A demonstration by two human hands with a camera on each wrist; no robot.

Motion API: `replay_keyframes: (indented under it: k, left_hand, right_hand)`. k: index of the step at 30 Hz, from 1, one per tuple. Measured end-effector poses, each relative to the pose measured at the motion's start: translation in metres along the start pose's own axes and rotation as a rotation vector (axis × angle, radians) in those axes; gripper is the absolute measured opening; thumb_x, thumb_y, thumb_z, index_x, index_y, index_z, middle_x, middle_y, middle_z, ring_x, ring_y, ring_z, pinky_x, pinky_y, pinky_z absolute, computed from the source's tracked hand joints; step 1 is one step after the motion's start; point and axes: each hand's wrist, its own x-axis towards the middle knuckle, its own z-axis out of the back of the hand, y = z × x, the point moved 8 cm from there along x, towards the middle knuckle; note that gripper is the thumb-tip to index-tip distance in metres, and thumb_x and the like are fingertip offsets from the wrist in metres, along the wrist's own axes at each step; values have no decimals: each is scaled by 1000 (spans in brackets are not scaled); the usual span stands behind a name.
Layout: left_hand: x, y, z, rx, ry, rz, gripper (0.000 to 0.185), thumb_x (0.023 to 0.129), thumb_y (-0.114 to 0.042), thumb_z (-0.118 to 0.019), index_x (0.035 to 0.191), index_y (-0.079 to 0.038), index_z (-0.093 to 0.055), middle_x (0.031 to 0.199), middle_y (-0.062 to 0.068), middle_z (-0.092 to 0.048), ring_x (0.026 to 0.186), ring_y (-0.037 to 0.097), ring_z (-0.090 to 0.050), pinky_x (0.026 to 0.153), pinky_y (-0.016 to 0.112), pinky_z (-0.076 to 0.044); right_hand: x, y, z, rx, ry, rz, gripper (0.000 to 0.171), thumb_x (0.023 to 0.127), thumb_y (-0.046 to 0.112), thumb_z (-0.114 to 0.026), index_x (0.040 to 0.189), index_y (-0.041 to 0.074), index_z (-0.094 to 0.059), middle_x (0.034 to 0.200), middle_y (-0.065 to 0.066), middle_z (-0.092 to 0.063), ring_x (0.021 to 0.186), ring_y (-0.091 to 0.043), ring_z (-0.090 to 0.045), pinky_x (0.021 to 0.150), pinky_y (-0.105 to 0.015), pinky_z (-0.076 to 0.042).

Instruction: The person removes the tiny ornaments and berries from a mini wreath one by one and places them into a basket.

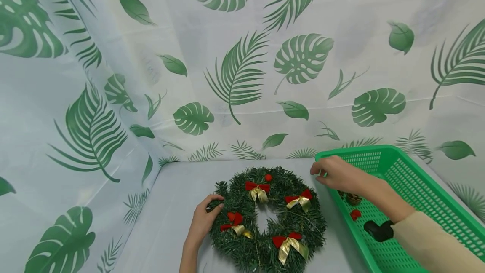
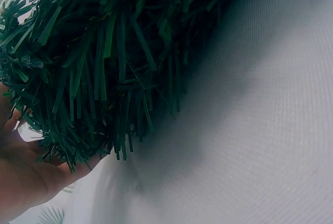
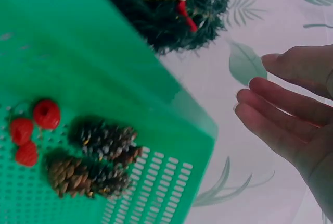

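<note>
A round green wreath (image 1: 282, 184) lies on the white surface, with several red bows (image 1: 291, 237) with gold ribbons and a small red ball (image 1: 268, 177) on it. My left hand (image 1: 202, 220) holds the wreath's left edge, thumb and fingers bent about the green tufts; in the left wrist view the bristles cover part of the fingers. Over the near-left corner area of the green basket's back end, my right hand (image 1: 335, 174) hovers with nothing in it. Its fingers (image 3: 281, 101) are loosely bent, thumb apart from them, in the right wrist view.
The perforated green basket (image 1: 354, 237) stands right of the wreath. Inside lie several pine cones (image 3: 67, 176), red berries (image 3: 47, 113) and a black item (image 1: 379, 231) beside the right sleeve. A leaf-patterned white cloth (image 1: 235, 138) hangs behind and at the left.
</note>
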Motion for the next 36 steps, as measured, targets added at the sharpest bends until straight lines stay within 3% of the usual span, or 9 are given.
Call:
replay_keyframes:
  k: [7,14,22,30,36]
  left_hand:
    - [2,0,1,8,7,13,24,101,-23,-68,123,-16,-69,146,15,-58,110,25,-64,83,37,-52]
    - [1,0,2,11,8,16,23,101,-23,-68,123,-15,-69,147,16,-57,125,34,-60,88,42,-53]
    - [4,2,0,31,7,16,22,101,-23,-68,121,-16,-70,146,15,-58,124,33,-60,86,39,-51]
    - [4,4,-1,34,0,23,21,100,-22,-69,120,-17,-70,148,16,-57,132,38,-55,89,42,-53]
    - [4,3,0,26,-7,20,21,100,-23,-68,121,-16,-70,147,16,-57,122,33,-61,85,39,-52]
  right_hand:
    - [19,6,-7,36,-6,19,15,89,-7,-71,100,1,-76,97,-10,-76,84,-22,-72,67,-27,-58]
    - [37,10,-16,39,-6,24,14,90,-6,-71,101,1,-75,96,-11,-75,83,-22,-72,67,-27,-58]
    - [54,9,-30,107,2,7,14,92,-4,-69,105,-2,-75,100,-15,-76,86,-25,-73,71,-31,-60]
    - [71,12,-46,143,20,7,17,93,-2,-69,109,-4,-74,105,-19,-75,90,-27,-73,76,-36,-60]
    - [86,15,-59,189,38,-46,19,92,-4,-69,111,-5,-73,107,-19,-74,90,-27,-73,76,-35,-60]
